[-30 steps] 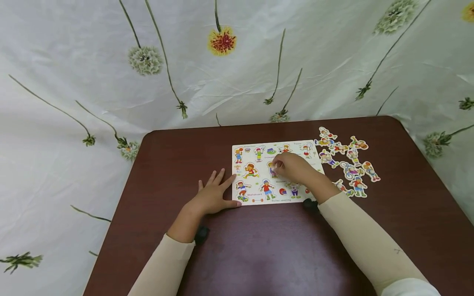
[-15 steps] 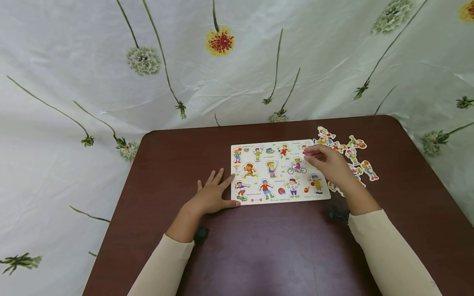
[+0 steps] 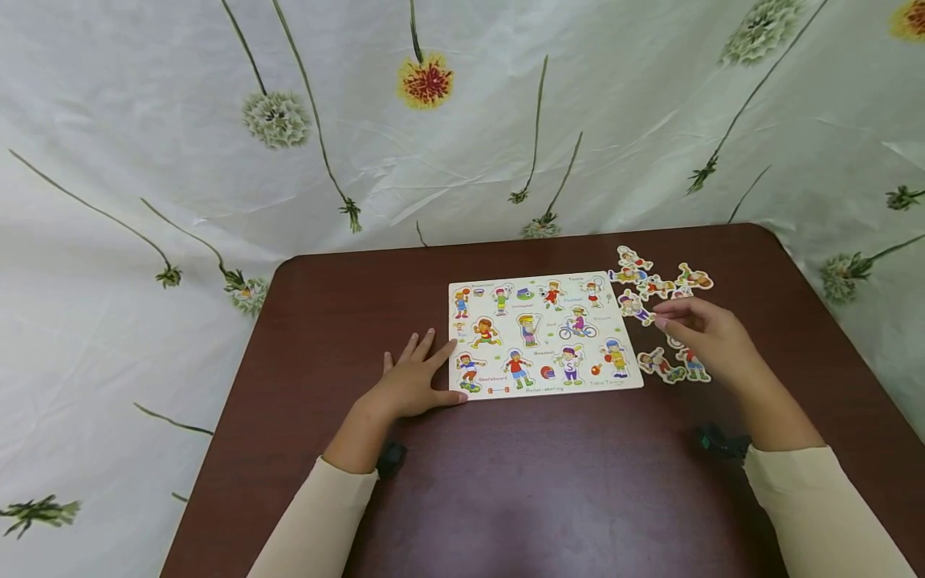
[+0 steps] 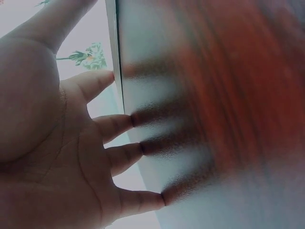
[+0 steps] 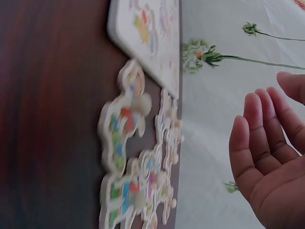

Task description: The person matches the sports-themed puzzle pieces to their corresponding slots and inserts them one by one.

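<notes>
A white puzzle board (image 3: 506, 327) printed with children playing sports lies on the table in the head view. My left hand (image 3: 410, 385) rests beside its left edge with fingers spread, thumb and index fingertip at the edge. In the left wrist view, fingertips (image 4: 151, 198) of this hand touch the tabletop. My right hand (image 3: 711, 341) hovers over loose knobbed puzzle pieces (image 3: 654, 286) right of the board, fingers loosely bent. Nothing shows in its grasp in the right wrist view. It hides some pieces in the head view. One piece with a round knob (image 5: 141, 104) lies near the board's corner.
The dark brown table (image 3: 347, 321) has a rounded far edge. Behind it hangs a white cloth (image 3: 462, 152) with a flower print. Several pieces lie close together or overlapping at the right. A dark wrist device (image 3: 723, 443) sits under the right wrist.
My right hand has moved from the middle of the board, over its upper right corner, to above the loose pieces, and its fingers have loosened. The left hand keeps its place.
</notes>
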`<state>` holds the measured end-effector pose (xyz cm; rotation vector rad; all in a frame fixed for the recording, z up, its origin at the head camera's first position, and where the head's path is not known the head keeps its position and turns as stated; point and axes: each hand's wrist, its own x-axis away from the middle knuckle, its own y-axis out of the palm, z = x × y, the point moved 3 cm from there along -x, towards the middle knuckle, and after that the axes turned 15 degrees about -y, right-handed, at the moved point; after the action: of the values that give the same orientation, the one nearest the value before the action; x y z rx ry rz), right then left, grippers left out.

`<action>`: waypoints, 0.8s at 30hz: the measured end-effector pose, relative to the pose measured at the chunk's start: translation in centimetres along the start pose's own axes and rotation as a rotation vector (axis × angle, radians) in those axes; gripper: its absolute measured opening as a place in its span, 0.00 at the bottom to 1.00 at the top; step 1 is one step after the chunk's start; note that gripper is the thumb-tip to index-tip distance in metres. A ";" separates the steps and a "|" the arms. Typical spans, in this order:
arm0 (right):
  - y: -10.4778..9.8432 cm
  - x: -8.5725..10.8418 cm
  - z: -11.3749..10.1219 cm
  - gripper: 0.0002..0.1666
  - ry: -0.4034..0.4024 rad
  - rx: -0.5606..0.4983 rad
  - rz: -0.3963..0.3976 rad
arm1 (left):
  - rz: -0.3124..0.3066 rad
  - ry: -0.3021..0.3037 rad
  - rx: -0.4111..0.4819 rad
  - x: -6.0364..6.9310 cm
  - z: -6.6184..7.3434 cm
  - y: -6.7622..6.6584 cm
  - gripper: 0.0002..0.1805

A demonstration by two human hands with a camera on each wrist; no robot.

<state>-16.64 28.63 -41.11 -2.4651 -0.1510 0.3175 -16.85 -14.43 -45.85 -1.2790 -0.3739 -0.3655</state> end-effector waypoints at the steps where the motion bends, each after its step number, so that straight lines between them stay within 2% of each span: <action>1: 0.0 0.1 0.1 0.23 0.001 0.021 -0.021 | 0.001 0.001 -0.001 0.0 0.0 0.0 0.53; 4: 0.1 0.4 0.7 0.19 -0.032 0.099 -0.098 | 0.000 0.004 0.002 0.2 0.0 -0.1 0.53; 11: 1.0 0.7 1.9 0.11 -0.223 0.273 -0.288 | -0.013 0.019 0.017 0.4 -0.2 -0.3 0.52; 13: 1.3 0.8 2.2 0.10 -0.250 0.303 -0.320 | -0.015 0.021 0.017 0.4 -0.2 -0.3 0.52; 18: 1.9 0.9 2.7 0.07 -0.247 0.337 -0.356 | -0.017 0.024 0.012 0.3 -0.3 -0.4 0.52; 24: 2.2 1.0 2.8 0.07 -0.233 0.343 -0.349 | -0.022 0.026 0.014 0.3 -0.3 -0.3 0.52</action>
<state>-16.33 28.74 -44.74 -2.0126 -0.5694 0.4357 -16.70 -14.84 -45.49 -1.2560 -0.3683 -0.3964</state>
